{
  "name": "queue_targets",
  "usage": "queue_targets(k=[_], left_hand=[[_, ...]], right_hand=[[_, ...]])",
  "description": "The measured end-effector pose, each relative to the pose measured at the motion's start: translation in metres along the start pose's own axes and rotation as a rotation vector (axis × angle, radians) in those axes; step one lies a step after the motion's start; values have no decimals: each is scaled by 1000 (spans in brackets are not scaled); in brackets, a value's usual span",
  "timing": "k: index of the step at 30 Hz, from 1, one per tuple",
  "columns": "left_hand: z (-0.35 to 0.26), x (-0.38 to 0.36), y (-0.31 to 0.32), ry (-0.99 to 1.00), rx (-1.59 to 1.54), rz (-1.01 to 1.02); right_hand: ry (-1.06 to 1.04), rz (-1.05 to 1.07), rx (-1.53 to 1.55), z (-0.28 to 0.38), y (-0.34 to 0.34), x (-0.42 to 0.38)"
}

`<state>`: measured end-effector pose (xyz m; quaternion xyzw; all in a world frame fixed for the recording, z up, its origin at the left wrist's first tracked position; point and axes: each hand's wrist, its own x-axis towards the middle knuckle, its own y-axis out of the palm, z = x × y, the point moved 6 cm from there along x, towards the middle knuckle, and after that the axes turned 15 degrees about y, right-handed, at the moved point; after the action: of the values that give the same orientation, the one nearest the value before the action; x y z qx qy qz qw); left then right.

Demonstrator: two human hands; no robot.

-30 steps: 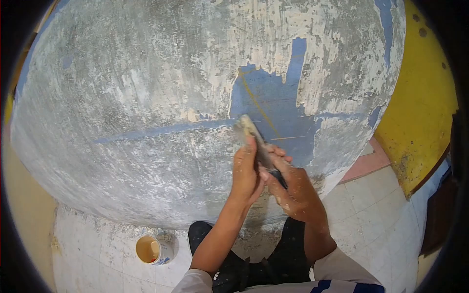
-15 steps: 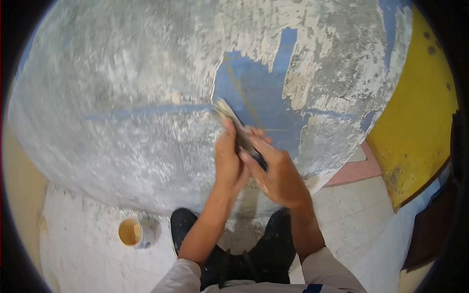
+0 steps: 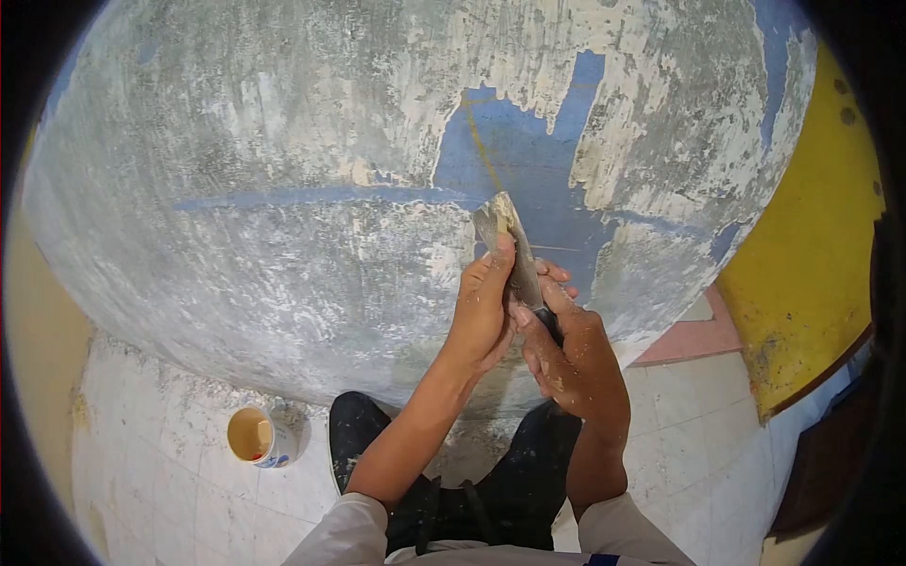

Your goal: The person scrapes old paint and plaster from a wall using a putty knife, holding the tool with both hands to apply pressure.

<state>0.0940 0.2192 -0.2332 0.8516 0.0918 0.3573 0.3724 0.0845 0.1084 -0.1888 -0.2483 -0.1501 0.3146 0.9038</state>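
A large curved surface has mottled grey and white coating with a bare blue patch in the middle. Over that patch, my right hand is closed around the dark handle of a metal scraper, whose blade slants up and to the left. My left hand pinches the scraper near its blade, thumb along the metal. Pale bits cling to the blade tip and to my fingers. Whether the blade's edge touches the surface cannot be made out.
On the pale tiled floor at the lower left stands a cup with something in it. My dark shoes are below the surface. A yellow curved panel is at the right, near a pink floor strip.
Both hands and the scraper have shifted right in the view. The surface also appears slightly farther right and higher, while the cup sits a little higher.
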Motion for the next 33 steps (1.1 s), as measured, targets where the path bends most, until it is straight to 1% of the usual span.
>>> queue_targets(k=[1,2,4,5,7,8,9,11,13,14,16,17,19,20,23,26,29,30,31,32,33], left_hand=[[2,1,0,2,-20,-23],[1,0,0,2,-36,-46],[-4,-1,-4,19,-18,-62],[-9,0,-8,35,-27,-58],[-20,2,-15,66,-35,-53],[-23,1,-15,64,-104,-86],[-23,1,-14,41,-122,-75],[-20,2,-11,-4,-155,-55],[-16,4,-5,-32,-122,3],[-11,4,-5,-51,-135,13],[-6,3,-7,-62,-153,53],[-6,3,-8,-63,-170,53],[-10,1,-6,-58,-201,41],[-11,1,-6,-71,-166,11],[-9,3,-7,-41,-88,3],[-9,2,-13,17,-98,-4],[-37,2,-36,158,35,-157],[-44,1,-44,166,-103,-191],[-53,0,-52,175,-239,-220],[-62,-5,-55,118,-131,-201],[-64,-5,-54,102,-46,-187]], right_hand=[[49,13,-7,-1,-3,-1],[28,11,-44,-1,-4,2],[-141,-48,-180,5,-1,5],[-289,-102,-282,8,4,6],[-395,-140,-337,16,12,5],[-353,-128,-294,21,14,5],[-312,-116,-250,24,15,5],[-306,-103,-222,21,12,0],[-129,-55,-158,20,10,1],[47,-13,-107,20,7,-1],[131,-14,-65,16,7,-3],[33,-53,-77,13,9,-4],[-80,-100,-107,12,11,-3],[-95,-110,-125,11,11,-3],[-119,-126,-101,5,11,1],[-228,-127,-56,4,17,10],[-305,-35,-23,23,36,26],[-324,3,-4,30,44,30],[-370,-13,-21,33,48,30],[-421,-32,-41,35,53,29],[-473,-48,-66,38,58,29]])
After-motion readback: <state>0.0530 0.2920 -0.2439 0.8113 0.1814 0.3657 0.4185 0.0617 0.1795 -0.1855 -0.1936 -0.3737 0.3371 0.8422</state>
